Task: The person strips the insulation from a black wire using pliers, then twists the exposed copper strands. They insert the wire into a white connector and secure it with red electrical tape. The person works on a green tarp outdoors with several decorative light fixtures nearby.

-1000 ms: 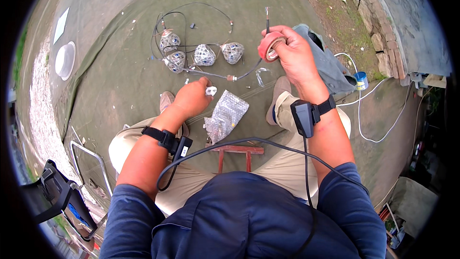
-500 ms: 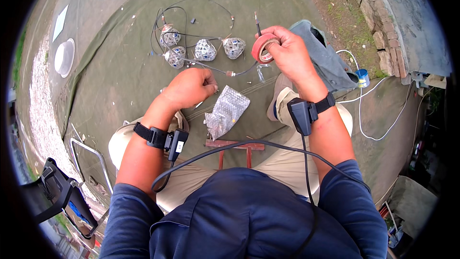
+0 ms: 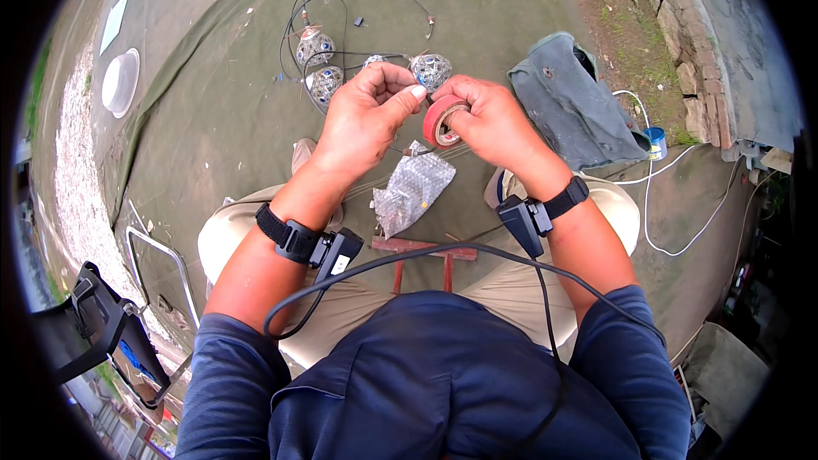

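Left hand (image 3: 362, 123) has risen and swung inward to just beside the right hand (image 3: 487, 119), which has shifted leftward. The right fingers are clamped on one red ring-shaped tape roll (image 3: 434, 122), now between the hands; left thumb and forefinger are pinched together, anything between them hard to make out. Beyond lie four roundish silver wire-mesh balls (image 3: 316, 49), one mostly hidden behind the left hand. Nearer the body lies one clear bubble-wrap piece (image 3: 415, 183).
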A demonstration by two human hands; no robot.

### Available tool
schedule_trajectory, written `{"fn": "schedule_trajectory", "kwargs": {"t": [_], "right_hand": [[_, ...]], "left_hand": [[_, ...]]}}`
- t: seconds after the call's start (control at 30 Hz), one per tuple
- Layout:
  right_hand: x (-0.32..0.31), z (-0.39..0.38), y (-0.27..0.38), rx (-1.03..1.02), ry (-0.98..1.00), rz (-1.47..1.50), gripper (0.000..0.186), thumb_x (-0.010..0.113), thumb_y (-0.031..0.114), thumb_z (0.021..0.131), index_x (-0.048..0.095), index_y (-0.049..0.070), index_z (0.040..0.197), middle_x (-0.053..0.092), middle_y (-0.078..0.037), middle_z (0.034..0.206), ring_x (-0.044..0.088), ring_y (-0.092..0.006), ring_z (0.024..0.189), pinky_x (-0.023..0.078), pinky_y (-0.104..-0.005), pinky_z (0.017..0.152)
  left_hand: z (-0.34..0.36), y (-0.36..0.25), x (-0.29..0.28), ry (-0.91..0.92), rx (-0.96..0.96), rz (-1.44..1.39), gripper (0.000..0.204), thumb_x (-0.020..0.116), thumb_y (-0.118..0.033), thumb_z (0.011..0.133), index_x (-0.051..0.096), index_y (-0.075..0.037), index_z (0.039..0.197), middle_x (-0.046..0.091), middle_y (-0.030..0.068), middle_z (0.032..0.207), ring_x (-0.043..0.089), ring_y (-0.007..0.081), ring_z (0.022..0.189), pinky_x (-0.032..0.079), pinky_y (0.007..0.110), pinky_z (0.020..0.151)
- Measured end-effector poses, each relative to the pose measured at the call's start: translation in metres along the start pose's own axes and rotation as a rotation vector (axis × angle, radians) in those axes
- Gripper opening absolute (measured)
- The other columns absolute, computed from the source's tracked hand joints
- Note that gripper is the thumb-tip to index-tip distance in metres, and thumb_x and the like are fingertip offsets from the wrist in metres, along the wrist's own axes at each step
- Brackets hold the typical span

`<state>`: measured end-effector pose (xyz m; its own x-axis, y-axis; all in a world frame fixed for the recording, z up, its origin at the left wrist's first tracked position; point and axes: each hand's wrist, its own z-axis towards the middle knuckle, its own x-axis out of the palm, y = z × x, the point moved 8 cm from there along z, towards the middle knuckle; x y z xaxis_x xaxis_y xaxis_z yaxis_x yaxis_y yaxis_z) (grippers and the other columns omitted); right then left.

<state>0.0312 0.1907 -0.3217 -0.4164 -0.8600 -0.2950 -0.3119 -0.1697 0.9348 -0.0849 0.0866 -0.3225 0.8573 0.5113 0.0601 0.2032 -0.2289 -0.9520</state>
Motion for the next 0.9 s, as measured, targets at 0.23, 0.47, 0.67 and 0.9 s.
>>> {"fn": "schedule_trajectory", "kwargs": {"t": [0.23, 0.47, 0.67, 0.9], "right_hand": [[0.005, 0.003, -0.01, 0.035, 0.044, 0.174, 0.018, 0.06, 0.007, 0.088, 0.068, 0.001, 0.102, 0.069, -0.004, 0.09, 0.063, -0.0111, 0.083, 0.051, -0.0285, 0.076], [-0.004, 0.014, -0.134, 0.388, -0.067, 0.14, 0.023, 0.065, 0.013, 0.087, 0.068, 0.003, 0.107, 0.071, -0.007, 0.093, 0.066, -0.0125, 0.083, 0.053, -0.0302, 0.076], [0.071, -0.003, -0.259, 0.574, 0.022, 0.055, 0.031, 0.07, 0.018, 0.083, 0.068, 0.006, 0.112, 0.072, -0.014, 0.104, 0.07, -0.0262, 0.094, 0.054, -0.0361, 0.083], [0.066, 0.003, -0.249, 0.474, 0.036, -0.445, 0.045, 0.071, 0.022, 0.081, 0.065, 0.006, 0.123, 0.068, -0.019, 0.117, 0.065, -0.0358, 0.11, 0.051, -0.0412, 0.095]], "left_hand": [[0.003, 0.003, -0.011, -0.04, 0.014, -0.023, 0.012, 0.067, -0.014, 0.095, 0.062, -0.005, 0.1, 0.07, 0.0042, 0.092, 0.062, 0.0096, 0.083, 0.046, 0.024, 0.07], [0.008, -0.012, -0.035, -0.175, 0.053, -0.137, 0.011, 0.062, -0.015, 0.098, 0.059, -0.006, 0.103, 0.07, 0.0073, 0.097, 0.065, 0.0133, 0.087, 0.049, 0.026, 0.075], [0.007, -0.007, -0.038, -0.23, 0.03, -0.109, 0.014, 0.064, -0.015, 0.097, 0.06, -0.004, 0.105, 0.07, 0.0067, 0.092, 0.066, 0.013, 0.085, 0.048, 0.025, 0.073], [0.012, 0.007, -0.04, -0.262, -0.028, -0.089, 0.012, 0.062, -0.013, 0.097, 0.06, -0.004, 0.105, 0.068, 0.0076, 0.093, 0.066, 0.0148, 0.086, 0.048, 0.024, 0.073]]}}
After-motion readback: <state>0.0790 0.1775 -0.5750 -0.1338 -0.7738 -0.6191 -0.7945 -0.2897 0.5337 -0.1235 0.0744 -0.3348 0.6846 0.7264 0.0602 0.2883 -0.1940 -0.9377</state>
